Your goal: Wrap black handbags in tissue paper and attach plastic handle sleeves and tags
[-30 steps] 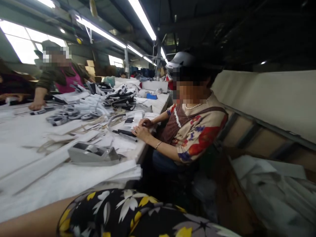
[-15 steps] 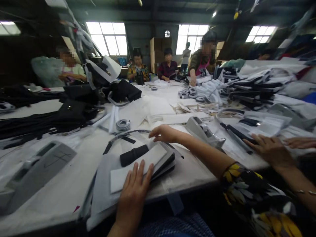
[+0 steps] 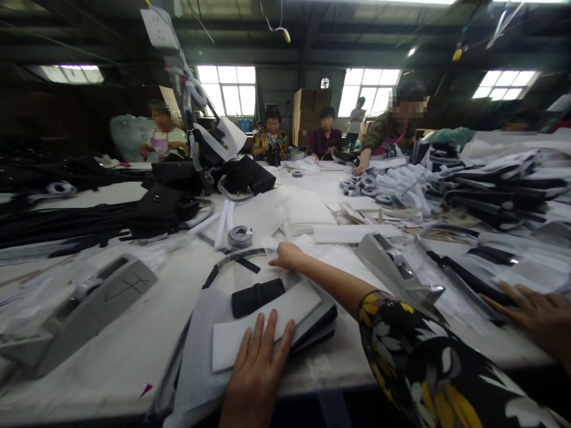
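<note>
My left hand (image 3: pixel 263 359) lies flat with spread fingers on a white foam strip (image 3: pixel 229 343). Under the strip is a flat dark bag (image 3: pixel 319 333) with pale sheets between its layers. A black rolled piece (image 3: pixel 257 297) lies just beyond the strip. My right hand (image 3: pixel 288 257) reaches past the bag, its fingers closed at the film-wrapped bag strap (image 3: pixel 229 257). A scrap of clear film shows by the fingertips; what they grip is too small to make out. White tissue paper (image 3: pixel 200 351) spreads under the bag's left side.
Grey tape dispensers stand at left (image 3: pixel 96 309) and right (image 3: pixel 395 270). A coiled strap (image 3: pixel 239 236) lies beyond the bag. Black bags (image 3: pixel 156 208) pile at left, wrapped straps (image 3: pixel 401 184) at right. A co-worker's hand (image 3: pixel 535 312) rests at far right; other people work across the table.
My right hand has gone from loosely spread to closed fingers at the strap, with the arm stretched further out. My left hand still lies on the foam strip. The camera view has shifted.
</note>
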Action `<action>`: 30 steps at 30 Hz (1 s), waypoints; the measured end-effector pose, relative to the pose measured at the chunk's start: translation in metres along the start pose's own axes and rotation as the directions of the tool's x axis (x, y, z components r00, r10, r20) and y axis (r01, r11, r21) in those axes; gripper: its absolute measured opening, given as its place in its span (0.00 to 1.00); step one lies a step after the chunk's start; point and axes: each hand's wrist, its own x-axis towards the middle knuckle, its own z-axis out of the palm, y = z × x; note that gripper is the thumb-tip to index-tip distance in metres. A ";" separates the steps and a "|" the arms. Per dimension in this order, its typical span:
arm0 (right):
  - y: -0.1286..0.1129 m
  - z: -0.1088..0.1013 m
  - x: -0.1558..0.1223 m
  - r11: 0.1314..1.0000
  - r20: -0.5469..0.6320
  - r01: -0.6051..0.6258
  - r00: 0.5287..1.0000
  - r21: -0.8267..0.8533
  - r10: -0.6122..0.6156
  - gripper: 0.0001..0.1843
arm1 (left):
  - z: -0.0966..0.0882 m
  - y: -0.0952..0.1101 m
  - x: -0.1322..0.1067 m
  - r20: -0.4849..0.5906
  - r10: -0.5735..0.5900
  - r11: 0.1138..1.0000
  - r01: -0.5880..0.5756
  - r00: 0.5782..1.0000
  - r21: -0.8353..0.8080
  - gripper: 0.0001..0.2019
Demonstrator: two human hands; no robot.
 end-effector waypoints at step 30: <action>0.055 -0.022 -0.199 0.712 -0.213 0.703 0.696 0.005 -0.686 0.22 | -0.004 -0.003 0.004 0.026 0.022 1.000 -0.022 0.999 0.013 0.29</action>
